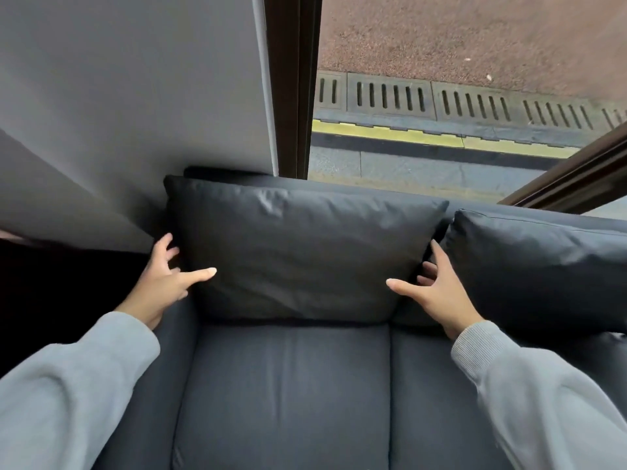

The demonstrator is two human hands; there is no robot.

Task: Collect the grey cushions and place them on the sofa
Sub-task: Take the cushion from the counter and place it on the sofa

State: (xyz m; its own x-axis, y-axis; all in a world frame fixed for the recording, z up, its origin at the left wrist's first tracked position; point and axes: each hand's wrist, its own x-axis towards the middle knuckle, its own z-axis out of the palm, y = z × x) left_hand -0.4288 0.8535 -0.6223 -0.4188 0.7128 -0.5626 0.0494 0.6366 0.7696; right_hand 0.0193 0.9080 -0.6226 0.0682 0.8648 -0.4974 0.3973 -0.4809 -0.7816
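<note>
- Background: pale grey wall (129, 96) at upper left; dark window frame (291, 83) running down to the sofa back; beyond the glass, reddish gravel ground (475, 32), a row of slotted drain grates (390, 95) and a yellow strip (386, 132) below them.
- Foreground: dark grey sofa (288, 395), seen from above, seat cushions bare, back pushed against the wall and window.
- Centre: grey cushion (298, 252), upright, leaning on the sofa back, lower edge resting on the seat at the left end of the sofa.
- Right: second cushion (543, 266), also upright against the back, just beside the first, partly cut off by the frame edge.
- Left hand (166, 283): placed at the left edge of the centre cushion, fingers spread and curled around the side, thumb pressed flat on the front face.
- Right hand (441, 293): placed at the right edge of the same cushion, fingers tucked into the gap between the two cushions, thumb stretched across the front face.
- Hands well apart, one on each side of the cushion, both touching it; firmness of the hold not discernible.
- Light grey sleeves (68, 395) covering both forearms to the wrists.
</note>
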